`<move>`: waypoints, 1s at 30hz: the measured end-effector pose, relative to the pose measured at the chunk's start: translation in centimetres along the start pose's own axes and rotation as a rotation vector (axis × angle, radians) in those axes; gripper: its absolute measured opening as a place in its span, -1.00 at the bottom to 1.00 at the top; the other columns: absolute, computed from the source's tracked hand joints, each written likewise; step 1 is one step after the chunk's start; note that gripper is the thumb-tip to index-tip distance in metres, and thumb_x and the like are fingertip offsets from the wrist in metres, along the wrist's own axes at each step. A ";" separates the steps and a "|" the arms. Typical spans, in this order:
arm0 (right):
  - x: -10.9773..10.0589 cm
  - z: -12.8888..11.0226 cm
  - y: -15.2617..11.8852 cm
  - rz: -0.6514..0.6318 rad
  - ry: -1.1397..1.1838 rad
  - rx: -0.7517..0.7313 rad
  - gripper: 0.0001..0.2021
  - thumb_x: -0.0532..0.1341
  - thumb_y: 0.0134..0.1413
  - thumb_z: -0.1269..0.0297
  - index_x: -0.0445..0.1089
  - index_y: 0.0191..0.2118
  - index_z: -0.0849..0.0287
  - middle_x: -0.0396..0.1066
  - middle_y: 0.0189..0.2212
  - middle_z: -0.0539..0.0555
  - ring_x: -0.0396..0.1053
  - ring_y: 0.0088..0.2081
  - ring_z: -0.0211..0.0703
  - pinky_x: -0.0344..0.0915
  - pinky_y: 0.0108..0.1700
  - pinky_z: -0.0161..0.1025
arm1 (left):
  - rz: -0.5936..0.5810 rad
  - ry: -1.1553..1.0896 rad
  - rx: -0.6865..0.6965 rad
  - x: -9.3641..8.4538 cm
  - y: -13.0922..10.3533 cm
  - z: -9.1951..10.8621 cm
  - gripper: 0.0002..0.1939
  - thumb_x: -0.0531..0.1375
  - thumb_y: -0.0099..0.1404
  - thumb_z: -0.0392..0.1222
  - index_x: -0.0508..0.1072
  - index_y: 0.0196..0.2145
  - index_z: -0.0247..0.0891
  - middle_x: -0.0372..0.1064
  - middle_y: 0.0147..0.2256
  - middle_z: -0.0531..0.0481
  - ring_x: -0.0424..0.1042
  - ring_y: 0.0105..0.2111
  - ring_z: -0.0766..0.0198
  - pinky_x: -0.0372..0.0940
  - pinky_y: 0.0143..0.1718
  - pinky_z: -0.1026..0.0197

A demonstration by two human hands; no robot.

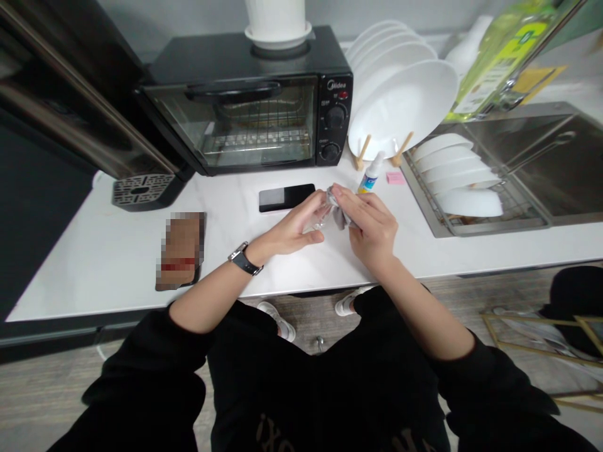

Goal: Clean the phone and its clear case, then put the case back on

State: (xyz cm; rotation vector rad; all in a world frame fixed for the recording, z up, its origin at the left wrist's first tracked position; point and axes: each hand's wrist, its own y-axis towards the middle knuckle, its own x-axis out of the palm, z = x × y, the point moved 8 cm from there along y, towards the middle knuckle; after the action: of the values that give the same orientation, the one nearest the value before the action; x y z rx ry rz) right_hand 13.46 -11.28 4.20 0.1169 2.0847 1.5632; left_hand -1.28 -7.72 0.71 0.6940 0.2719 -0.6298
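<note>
Over the white counter (235, 263), my left hand (296, 227) curls around a clear, see-through object (319, 221), largely covered by fingers, so its kind does not show. A grey cloth (340, 218) is bunched in my right hand (374, 227), pressed against the upper end of that object. Just beyond the right hand stands a small white spray bottle (369, 176) with a blue and yellow label. A black phone (286, 198) lies flat behind the left hand.
Behind the hands sits a black toaster oven (245, 125). White plates (400, 107) stand in a rack beside it. Right of them is a steel sink (560, 169) holding white bowls (464, 169). A pink block (396, 178) and a blurred-out flat device (181, 251) lie on the counter.
</note>
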 end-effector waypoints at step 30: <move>0.4 -4.1 0.3 -0.041 0.054 -0.045 -0.28 0.18 0.41 0.64 0.20 0.55 -0.07 0.63 0.21 0.12 0.62 0.09 -0.07 0.68 0.04 -0.06 | 0.030 -0.068 0.009 -0.1 -0.2 -0.1 -0.03 0.21 0.36 0.54 0.23 0.46 -0.16 0.29 0.35 -0.35 0.32 0.36 -0.13 0.18 0.46 -0.23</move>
State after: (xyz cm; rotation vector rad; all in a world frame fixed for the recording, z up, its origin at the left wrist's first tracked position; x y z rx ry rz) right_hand 11.17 -14.57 5.12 0.0157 2.0784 1.6035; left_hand -1.51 -7.69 0.60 0.6828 0.1960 -0.6251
